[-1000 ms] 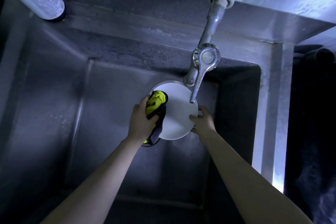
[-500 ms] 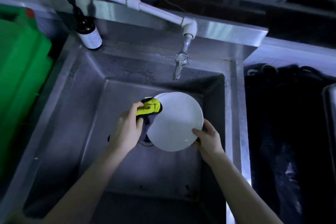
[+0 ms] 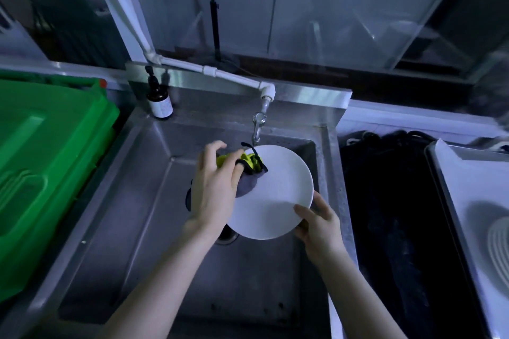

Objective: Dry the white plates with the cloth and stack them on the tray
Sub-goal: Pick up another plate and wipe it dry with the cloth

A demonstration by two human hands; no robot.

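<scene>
I hold a white plate (image 3: 275, 195) over the steel sink (image 3: 132, 201). My right hand (image 3: 316, 220) grips its lower right rim, thumb on top. My left hand (image 3: 217, 187) holds a yellow and dark grey cloth (image 3: 248, 168) against the plate's upper left part. At the far right a white tray (image 3: 462, 181) carries a stack of white plates (image 3: 498, 242), partly cut off by the frame edge.
A tap (image 3: 259, 124) hangs just above the plate's far rim. A dark bottle (image 3: 159, 99) stands on the sink's back left corner. A green crate (image 3: 49, 162) fills the left side. A dark surface (image 3: 391, 215) lies between sink and tray.
The view has pulled back and up from the sink. The plate has risen and come to the right of the tap, and my left hand has brought the cloth onto its upper face.
</scene>
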